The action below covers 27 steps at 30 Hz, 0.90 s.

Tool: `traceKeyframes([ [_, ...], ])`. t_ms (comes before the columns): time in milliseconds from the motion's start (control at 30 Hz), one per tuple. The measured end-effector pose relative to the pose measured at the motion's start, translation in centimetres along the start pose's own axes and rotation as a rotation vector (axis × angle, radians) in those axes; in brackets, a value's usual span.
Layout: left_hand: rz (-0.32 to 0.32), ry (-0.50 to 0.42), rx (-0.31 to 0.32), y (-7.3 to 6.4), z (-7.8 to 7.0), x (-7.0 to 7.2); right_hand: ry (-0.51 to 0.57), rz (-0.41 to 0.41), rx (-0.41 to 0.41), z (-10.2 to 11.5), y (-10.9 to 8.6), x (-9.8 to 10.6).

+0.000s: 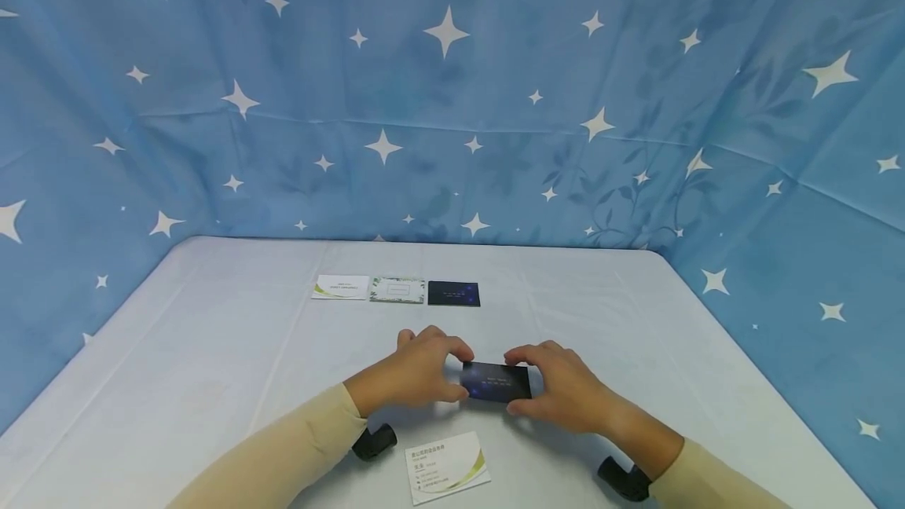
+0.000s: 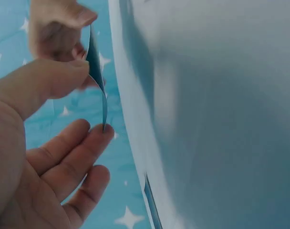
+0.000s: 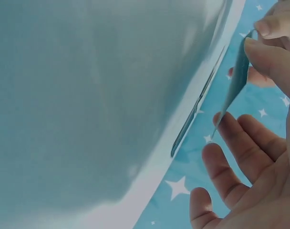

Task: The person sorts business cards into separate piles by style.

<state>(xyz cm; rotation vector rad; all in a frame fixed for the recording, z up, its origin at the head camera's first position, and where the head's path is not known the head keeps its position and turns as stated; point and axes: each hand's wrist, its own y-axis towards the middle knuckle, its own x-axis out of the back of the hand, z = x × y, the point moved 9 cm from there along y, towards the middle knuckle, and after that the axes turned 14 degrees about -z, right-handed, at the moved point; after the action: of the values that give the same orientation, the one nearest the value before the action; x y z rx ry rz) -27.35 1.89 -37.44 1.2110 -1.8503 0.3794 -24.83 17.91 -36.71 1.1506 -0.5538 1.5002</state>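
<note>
Both hands pinch a dark card (image 1: 496,381); its print seems unreadable.

Even, soft light in the head view; both wrist views washed out and blurred.

The head view is bright and fairly sharp, with faint shadows under the hands (image 1: 495,383) on the pale desk (image 1: 212,352) — no hard glare, though small print on the cards is too fine to read. The starred blue backdrop (image 1: 452,100) bends toward the frame edges, a wide-lens distortion. In both wrist views the desk (image 2: 221,105) fills much of the frame as a hazy, out-of-focus grey-blue mass — tilted steeply, with a cool cast and soft fingertips (image 3: 221,119).
</note>
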Motion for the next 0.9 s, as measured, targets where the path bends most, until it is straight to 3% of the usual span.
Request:
traceKeyframes([
  [233,-0.018,-0.037,0.052,-0.1,2.3,1.8,0.051,-0.024,-0.043,0.0,1.0,-0.5],
  [433,-0.051,-0.019,0.08,-0.5,4.2,4.0,0.052,-0.035,-0.03,1.1,2.9,-1.1],
  [600,-0.074,0.027,0.094,-0.3,5.8,6.0,0.087,-0.05,0.013,2.4,4.9,-1.5],
  [900,-0.087,0.112,0.116,0.9,9.2,8.9,0.16,-0.068,-0.011,4.4,9.8,-3.2],
])
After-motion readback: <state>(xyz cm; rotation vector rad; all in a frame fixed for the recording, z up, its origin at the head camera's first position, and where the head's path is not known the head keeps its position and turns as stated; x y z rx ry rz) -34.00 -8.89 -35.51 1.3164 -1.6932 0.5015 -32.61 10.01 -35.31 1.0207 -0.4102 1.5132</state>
